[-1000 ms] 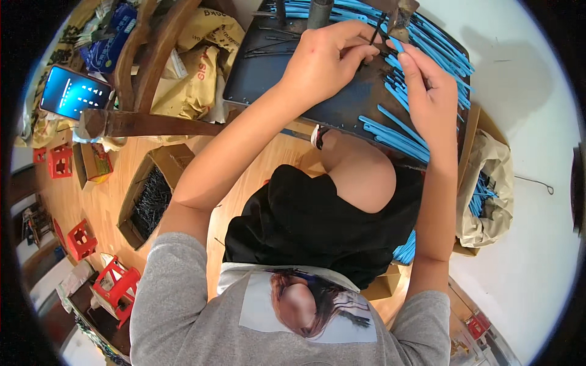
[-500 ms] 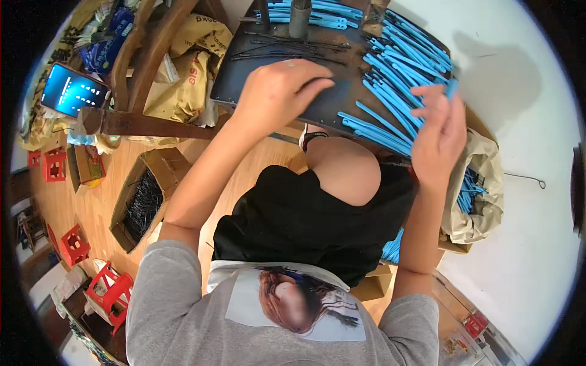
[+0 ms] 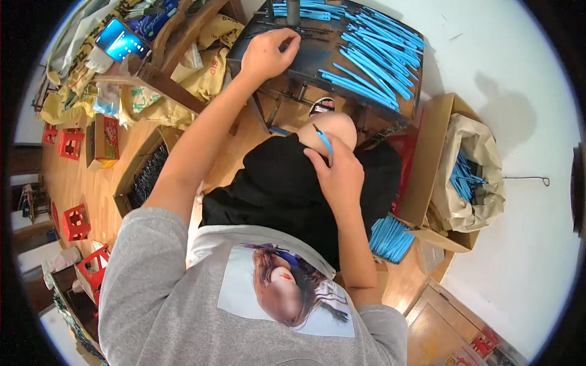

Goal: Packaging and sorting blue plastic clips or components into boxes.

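My right hand (image 3: 342, 174) is over my lap by my bare knee, thumb and fingers closed round a slim blue plastic stick (image 3: 324, 141) with a dark pointed tip; its lower part is hidden in the hand. At the near left of the dark work table (image 3: 311, 58), my left hand (image 3: 268, 56) has thumb and forefinger curled together in a pinch. Whatever it may hold cannot be made out. Just beyond it lie thin black rods (image 3: 311, 35). Many flat blue plastic sticks (image 3: 381, 52) are spread over the right side of the table.
An upright metal post (image 3: 293, 12) stands at the table's back. To the right, a cardboard box (image 3: 427, 165) has a paper-lined bag (image 3: 470, 137) with blue sticks. A blue bundle (image 3: 390, 238) sits below. At left are a lit phone (image 3: 122, 41), a wooden frame (image 3: 146, 76) and a box of black pieces (image 3: 149, 174).
My right hand has come from the table's right edge down to my lap, with a blue stick in it. My left hand stays by the black rods, fingers more curled. The view has shifted.
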Demonstrator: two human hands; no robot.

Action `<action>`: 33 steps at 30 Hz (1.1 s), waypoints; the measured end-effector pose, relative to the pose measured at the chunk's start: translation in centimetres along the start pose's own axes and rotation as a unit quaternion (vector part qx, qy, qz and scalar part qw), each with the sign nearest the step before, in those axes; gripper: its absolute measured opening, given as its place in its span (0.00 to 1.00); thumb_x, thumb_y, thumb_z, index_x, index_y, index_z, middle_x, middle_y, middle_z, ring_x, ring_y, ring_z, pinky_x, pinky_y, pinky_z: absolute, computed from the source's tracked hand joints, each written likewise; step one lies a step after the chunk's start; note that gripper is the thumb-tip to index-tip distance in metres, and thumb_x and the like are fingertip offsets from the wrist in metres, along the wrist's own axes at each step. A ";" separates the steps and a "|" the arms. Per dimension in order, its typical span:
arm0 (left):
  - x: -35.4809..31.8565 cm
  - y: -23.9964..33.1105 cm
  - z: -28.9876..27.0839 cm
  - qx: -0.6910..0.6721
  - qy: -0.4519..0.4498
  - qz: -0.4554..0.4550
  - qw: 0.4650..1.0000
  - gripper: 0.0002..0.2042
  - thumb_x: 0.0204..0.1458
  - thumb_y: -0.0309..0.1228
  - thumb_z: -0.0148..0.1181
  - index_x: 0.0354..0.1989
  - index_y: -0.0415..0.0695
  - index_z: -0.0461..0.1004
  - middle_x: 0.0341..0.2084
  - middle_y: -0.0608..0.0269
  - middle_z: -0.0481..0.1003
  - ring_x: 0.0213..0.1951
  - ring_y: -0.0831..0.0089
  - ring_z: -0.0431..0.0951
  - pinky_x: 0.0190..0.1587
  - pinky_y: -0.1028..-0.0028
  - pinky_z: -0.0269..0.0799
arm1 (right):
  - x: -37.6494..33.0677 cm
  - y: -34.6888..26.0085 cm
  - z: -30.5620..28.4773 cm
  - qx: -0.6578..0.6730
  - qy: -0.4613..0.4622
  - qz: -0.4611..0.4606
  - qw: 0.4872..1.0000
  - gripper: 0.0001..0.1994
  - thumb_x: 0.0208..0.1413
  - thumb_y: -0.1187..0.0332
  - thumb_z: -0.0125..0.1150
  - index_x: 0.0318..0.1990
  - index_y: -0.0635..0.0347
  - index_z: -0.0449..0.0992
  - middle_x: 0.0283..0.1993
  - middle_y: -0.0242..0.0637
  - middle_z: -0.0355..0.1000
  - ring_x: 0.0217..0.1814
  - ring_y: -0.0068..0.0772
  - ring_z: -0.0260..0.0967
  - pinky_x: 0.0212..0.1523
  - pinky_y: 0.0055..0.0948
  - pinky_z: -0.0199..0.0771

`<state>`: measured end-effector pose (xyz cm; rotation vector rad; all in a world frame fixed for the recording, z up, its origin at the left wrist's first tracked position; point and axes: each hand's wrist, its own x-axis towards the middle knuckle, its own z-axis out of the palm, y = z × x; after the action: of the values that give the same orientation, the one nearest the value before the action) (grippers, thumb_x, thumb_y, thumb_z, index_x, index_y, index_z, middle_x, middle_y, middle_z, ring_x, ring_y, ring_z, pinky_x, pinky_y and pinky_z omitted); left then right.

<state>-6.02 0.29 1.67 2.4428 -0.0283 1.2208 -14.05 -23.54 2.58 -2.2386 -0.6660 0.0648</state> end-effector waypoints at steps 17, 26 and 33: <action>1.2 -1.9 -0.7 -0.001 -0.093 0.012 0.996 0.08 0.45 0.29 0.54 0.34 0.44 0.73 0.34 0.59 0.72 0.36 0.64 0.73 0.35 0.72 0.69 | -4.1 2.4 -1.1 0.113 -0.180 0.021 0.977 0.09 0.47 0.66 0.54 0.27 0.63 0.69 0.22 0.47 0.66 0.24 0.46 0.66 0.26 0.37 0.64; 2.0 -3.2 0.0 0.099 -0.121 0.124 0.980 0.09 0.44 0.30 0.54 0.35 0.49 0.73 0.32 0.64 0.72 0.37 0.67 0.72 0.36 0.71 0.69 | -0.7 3.0 -4.4 0.132 0.069 0.043 0.988 0.06 0.47 0.71 0.56 0.30 0.65 0.71 0.20 0.35 0.63 0.21 0.21 0.59 0.24 0.20 0.60; 4.1 -1.8 -1.4 0.105 -0.144 0.128 0.976 0.07 0.44 0.26 0.52 0.34 0.43 0.71 0.29 0.60 0.72 0.33 0.64 0.72 0.35 0.70 0.69 | 5.0 2.4 -5.7 0.074 0.177 -0.021 0.981 0.08 0.45 0.71 0.59 0.34 0.63 0.73 0.22 0.29 0.64 0.23 0.16 0.57 0.25 0.17 0.59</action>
<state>-4.25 3.14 4.94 2.8564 -0.3200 1.0001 -7.32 -26.30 5.61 -2.0226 -0.4959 -0.2914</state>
